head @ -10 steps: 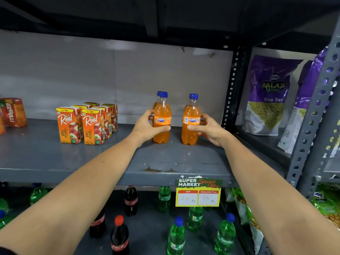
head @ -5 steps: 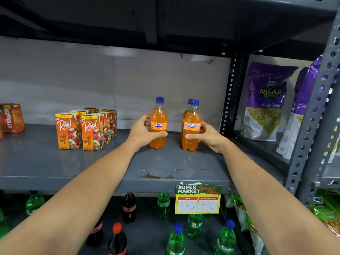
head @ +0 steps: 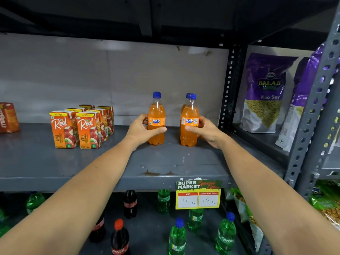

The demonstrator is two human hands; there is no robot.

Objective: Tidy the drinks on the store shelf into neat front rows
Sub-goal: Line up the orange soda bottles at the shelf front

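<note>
Two orange Fanta bottles with blue caps stand upright on the grey middle shelf (head: 92, 166). My left hand (head: 139, 130) wraps around the left Fanta bottle (head: 156, 109). My right hand (head: 206, 129) grips the right Fanta bottle (head: 190, 133). A third Fanta bottle (head: 187, 96) stands right behind the right one, mostly hidden, only its cap and shoulder showing. A gap separates the two front bottles.
Real apple juice cartons (head: 77, 127) stand in two rows to the left, a Maaza carton (head: 8, 117) at the far left edge. Shelf post (head: 228, 85) and Balaji snack bags (head: 265, 92) are to the right. Sprite (head: 177, 236) and Coca-Cola bottles (head: 119, 238) stand below, beside a price tag (head: 198, 195).
The left bottle has shifted left, away from the right one, widening the gap. The hidden rear bottle now shows behind the right bottle instead of the left one.
</note>
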